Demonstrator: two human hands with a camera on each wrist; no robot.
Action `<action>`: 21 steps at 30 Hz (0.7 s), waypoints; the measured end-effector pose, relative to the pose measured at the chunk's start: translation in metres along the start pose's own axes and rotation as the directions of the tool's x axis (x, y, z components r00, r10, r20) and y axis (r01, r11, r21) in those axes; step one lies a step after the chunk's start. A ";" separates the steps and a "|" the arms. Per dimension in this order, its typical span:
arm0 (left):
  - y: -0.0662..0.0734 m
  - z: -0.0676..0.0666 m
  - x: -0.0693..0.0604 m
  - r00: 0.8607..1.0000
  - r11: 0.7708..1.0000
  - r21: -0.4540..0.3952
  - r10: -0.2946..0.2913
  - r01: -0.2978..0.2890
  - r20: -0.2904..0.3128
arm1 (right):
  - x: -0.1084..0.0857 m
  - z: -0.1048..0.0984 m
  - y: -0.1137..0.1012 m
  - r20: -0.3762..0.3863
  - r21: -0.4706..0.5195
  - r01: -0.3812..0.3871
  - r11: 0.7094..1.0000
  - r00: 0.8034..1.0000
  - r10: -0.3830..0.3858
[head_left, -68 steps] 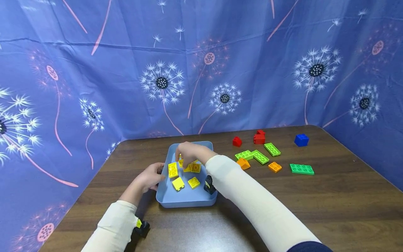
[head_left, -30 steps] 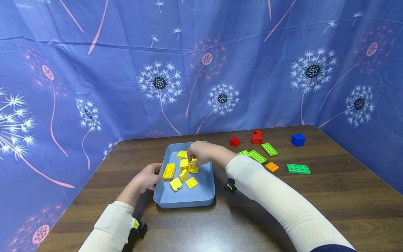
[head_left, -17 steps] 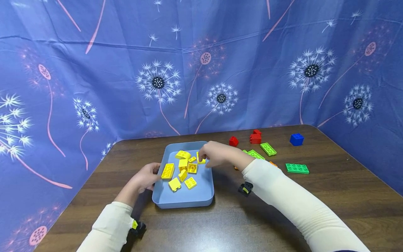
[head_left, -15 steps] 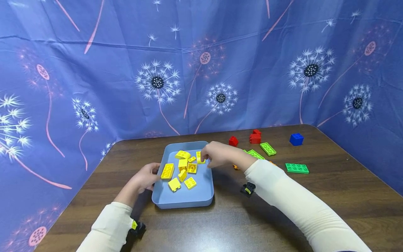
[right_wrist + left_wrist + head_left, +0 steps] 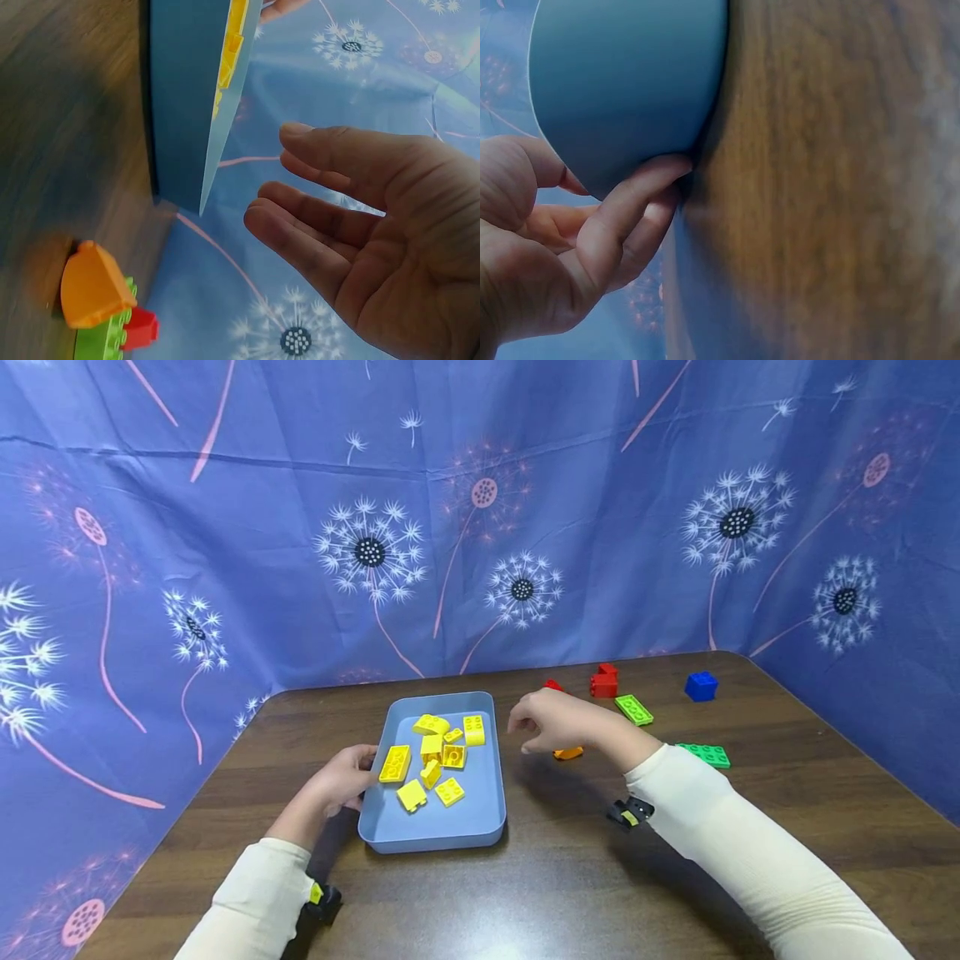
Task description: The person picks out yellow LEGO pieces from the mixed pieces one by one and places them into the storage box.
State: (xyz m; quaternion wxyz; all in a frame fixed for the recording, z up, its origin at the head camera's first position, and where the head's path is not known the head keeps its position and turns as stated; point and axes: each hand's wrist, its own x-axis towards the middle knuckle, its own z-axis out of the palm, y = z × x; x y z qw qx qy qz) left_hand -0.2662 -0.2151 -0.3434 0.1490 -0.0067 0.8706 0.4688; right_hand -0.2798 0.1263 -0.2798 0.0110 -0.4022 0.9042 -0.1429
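Observation:
My left hand (image 5: 345, 777) grips the left wall of a blue-grey plastic tray (image 5: 435, 842). In the left wrist view the thumb goes behind the rim and the fingers press low on the outer wall. Several yellow building bricks lie apart in the tray, among them a long brick (image 5: 395, 764) at the left and a rounded one (image 5: 474, 730) in the far right part. My right hand (image 5: 558, 720) hovers just right of the tray, holding nothing. Its fingers are relaxed and slightly bent, with a gap to the thumb in the right wrist view.
On the table right of the tray lie an orange brick (image 5: 567, 752), red bricks (image 5: 603, 683), a lime brick (image 5: 633, 709), a green brick (image 5: 705, 754) and a blue brick (image 5: 701, 687). My right arm covers part of this area. A patterned blue cloth hangs behind.
My right hand has let go of the rounded yellow brick at the tray's far right and moved right, out over the table. Earlier it spread the yellow bricks apart. My left hand keeps its grip.

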 end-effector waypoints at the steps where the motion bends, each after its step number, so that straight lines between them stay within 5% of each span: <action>1: 0.000 0.000 0.000 1.000 1.000 0.004 -0.004 0.004 -0.006 | -0.003 0.000 0.001 -0.002 0.001 -0.002 1.000 1.000 0.002; 21: -0.002 0.001 0.015 1.000 0.999 0.043 -0.025 0.026 -0.017 | -0.030 -0.003 0.016 -0.009 0.017 -0.066 0.998 0.998 0.066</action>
